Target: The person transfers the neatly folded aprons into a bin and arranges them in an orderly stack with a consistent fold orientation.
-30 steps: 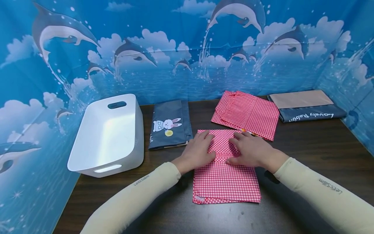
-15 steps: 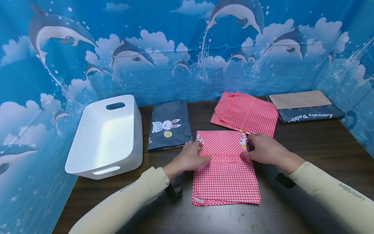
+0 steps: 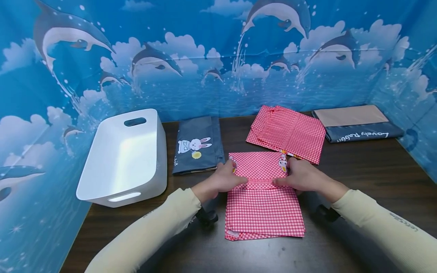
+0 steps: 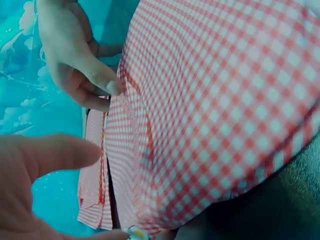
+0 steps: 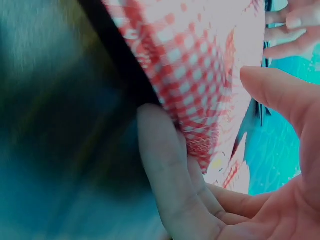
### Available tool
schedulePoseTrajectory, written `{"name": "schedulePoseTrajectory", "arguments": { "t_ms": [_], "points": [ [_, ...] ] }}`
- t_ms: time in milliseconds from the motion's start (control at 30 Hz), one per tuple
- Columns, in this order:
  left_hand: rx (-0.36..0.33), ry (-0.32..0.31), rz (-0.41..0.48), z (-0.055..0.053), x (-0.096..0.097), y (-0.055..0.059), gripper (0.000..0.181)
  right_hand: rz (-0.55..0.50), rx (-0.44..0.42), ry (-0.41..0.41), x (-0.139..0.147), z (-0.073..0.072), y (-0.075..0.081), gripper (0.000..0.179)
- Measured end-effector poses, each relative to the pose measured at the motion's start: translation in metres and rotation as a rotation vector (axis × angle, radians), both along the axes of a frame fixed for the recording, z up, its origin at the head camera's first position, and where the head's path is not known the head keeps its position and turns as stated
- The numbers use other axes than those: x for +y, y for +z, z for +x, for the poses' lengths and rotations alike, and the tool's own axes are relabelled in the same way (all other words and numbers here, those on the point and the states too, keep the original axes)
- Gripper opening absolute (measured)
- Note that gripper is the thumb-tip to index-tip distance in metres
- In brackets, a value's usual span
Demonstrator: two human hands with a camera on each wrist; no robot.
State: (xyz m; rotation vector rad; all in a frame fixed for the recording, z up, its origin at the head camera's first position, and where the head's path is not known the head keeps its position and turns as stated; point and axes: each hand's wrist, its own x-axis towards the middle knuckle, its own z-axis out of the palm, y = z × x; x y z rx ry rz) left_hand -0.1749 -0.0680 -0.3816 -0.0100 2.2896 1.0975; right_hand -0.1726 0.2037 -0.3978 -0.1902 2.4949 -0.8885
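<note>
A folded red-and-white checked cloth (image 3: 264,212) lies in front of me, with a seam across it and small rabbit prints at its upper side edges. My left hand (image 3: 223,177) grips its left edge, thumb laid inward over the top near the seam. Opposite, my right hand (image 3: 305,176) holds the right edge, its thumb also pointing inward. In the right wrist view, the fingers (image 5: 167,165) of that hand reach round and under the cloth's edge. The left wrist view shows the left thumb (image 4: 70,155) raised beside the cloth's far end, fingertips at its lower edge.
A white plastic bin (image 3: 121,155) with handle slots stands at the left. Behind lie a folded dark rabbit-print cloth (image 3: 198,148), another red checked cloth (image 3: 290,131), and a dark-and-beige folded piece (image 3: 358,121). A dolphin-print curtain (image 3: 218,57) rises behind the table (image 3: 375,170).
Both hands lay flat on the upper cloth, then moved apart to its side edges, uncovering the rabbit prints. The thumbs now lie further in, and the cloth's upper part has bulged slightly.
</note>
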Motion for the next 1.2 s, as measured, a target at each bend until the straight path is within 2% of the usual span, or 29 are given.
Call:
{"name": "schedulePoseTrajectory", "arguments": {
  "t_ms": [133,267,433,567,800,1033,1200],
  "points": [
    [-0.023,0.104,0.023,-0.002,0.000,-0.002,0.071,-0.057,-0.052,-0.034,-0.002,0.000,-0.002,0.066],
    [-0.038,0.212,0.050,-0.003,-0.002,-0.003,0.067,-0.066,-0.077,-0.074,0.000,-0.002,-0.002,0.066],
    [-0.073,0.268,0.139,-0.003,-0.007,-0.004,0.065,-0.092,-0.111,-0.118,0.002,-0.004,-0.002,0.059],
    [-0.116,0.280,0.204,-0.003,-0.009,-0.005,0.060,-0.099,-0.146,-0.148,0.004,-0.005,-0.002,0.060],
    [-0.143,0.279,0.190,-0.005,-0.010,-0.006,0.062,-0.166,-0.141,-0.174,0.007,-0.002,-0.007,0.054],
    [-0.062,0.290,0.165,-0.004,-0.011,-0.006,0.063,-0.199,-0.107,-0.202,0.005,-0.002,-0.008,0.067],
    [-0.047,0.290,0.233,-0.003,-0.012,-0.006,0.071,-0.146,-0.075,-0.184,0.005,-0.003,-0.010,0.086]
  ]
}}
